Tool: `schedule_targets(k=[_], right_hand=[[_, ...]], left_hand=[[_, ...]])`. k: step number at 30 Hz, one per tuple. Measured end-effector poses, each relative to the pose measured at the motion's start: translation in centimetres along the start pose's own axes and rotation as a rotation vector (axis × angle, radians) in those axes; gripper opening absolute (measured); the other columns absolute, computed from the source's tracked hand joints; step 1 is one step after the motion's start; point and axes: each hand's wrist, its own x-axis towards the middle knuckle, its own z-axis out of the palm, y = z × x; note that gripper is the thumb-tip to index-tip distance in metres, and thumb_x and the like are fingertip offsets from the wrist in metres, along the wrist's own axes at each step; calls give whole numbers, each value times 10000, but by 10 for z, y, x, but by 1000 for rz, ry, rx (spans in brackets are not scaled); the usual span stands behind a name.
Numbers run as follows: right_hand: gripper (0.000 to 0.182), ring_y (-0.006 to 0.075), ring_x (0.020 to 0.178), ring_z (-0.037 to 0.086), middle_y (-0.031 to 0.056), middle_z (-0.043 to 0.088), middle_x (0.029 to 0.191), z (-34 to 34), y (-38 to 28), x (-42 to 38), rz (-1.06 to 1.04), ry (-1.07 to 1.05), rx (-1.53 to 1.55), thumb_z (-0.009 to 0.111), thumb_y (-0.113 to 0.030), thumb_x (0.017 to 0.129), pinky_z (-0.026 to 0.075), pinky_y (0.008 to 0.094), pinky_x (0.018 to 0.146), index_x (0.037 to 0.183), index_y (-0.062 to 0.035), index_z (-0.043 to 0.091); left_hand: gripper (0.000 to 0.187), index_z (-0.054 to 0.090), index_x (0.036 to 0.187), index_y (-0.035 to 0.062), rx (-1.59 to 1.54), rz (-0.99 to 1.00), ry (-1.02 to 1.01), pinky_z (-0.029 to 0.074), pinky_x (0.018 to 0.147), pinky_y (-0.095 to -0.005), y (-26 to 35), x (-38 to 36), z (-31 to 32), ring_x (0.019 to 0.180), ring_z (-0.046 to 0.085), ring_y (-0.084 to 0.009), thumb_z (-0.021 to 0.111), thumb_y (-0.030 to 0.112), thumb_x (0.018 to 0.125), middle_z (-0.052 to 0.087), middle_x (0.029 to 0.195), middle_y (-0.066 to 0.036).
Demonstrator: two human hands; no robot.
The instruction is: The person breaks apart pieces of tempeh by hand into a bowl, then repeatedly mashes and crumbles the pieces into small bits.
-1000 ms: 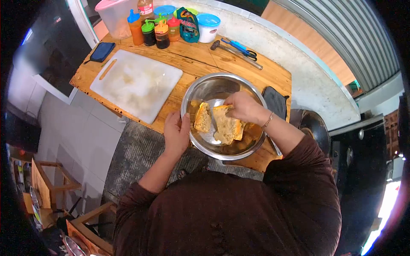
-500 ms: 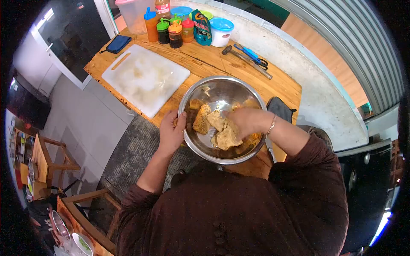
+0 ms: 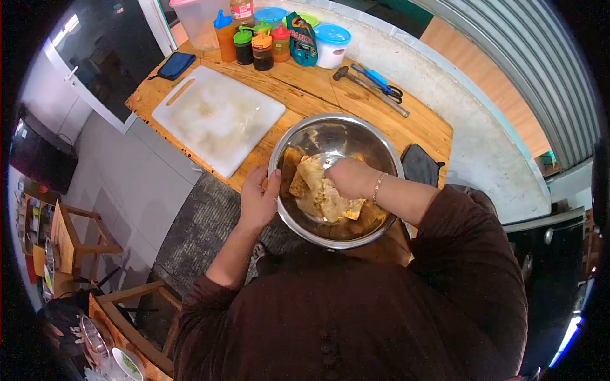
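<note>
Head view: the food (image 3: 321,190) — pale, bready pieces, some with yellow-orange edges — lies in the steel bowl (image 3: 370,141), mostly toward its left and near side. The right hand (image 3: 349,176) reaches into the bowl and touches the food, a bracelet (image 3: 379,187) at its wrist; its fingertips are hidden, so I cannot tell whether they grip a piece or only press on it. The left hand (image 3: 259,200) grasps the bowl's left rim, thumb at the edge.

The bowl sits at the near edge of the wooden table (image 3: 302,98). Just beside it on the right lies a dark pouch (image 3: 420,166); to the left is a white board (image 3: 219,120), with a blue pouch (image 3: 176,65) past its far corner. Beyond the bowl, a hammer (image 3: 371,91) lies next to blue-and-black scissors (image 3: 379,81). Along the back stand sauce bottles (image 3: 262,52), a green bag (image 3: 302,39) and a blue-lidded tub (image 3: 332,51) — close together.
</note>
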Motion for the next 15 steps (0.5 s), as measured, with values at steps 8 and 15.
schedule_targets(k=[8, 15], right_hand=[[288, 385, 932, 670, 216, 685, 923, -3, -1, 31, 83, -86, -39, 664, -37, 734, 557, 443, 784, 1020, -4, 681], [918, 405, 1178, 559, 289, 473, 1367, -73, -52, -23, 72, -306, -153, 778, -243, 758, 487, 445, 968, 1500, -38, 278]], left_hand=[[226, 665, 1017, -33, 1, 78, -9, 473, 779, -382, 1, 3, -5, 849, 598, -334, 604, 162, 920, 600, 877, -190], [223, 665, 998, -37, -29, 93, -2, 462, 745, -394, -4, 6, -3, 829, 582, -326, 611, 161, 911, 590, 853, -186]])
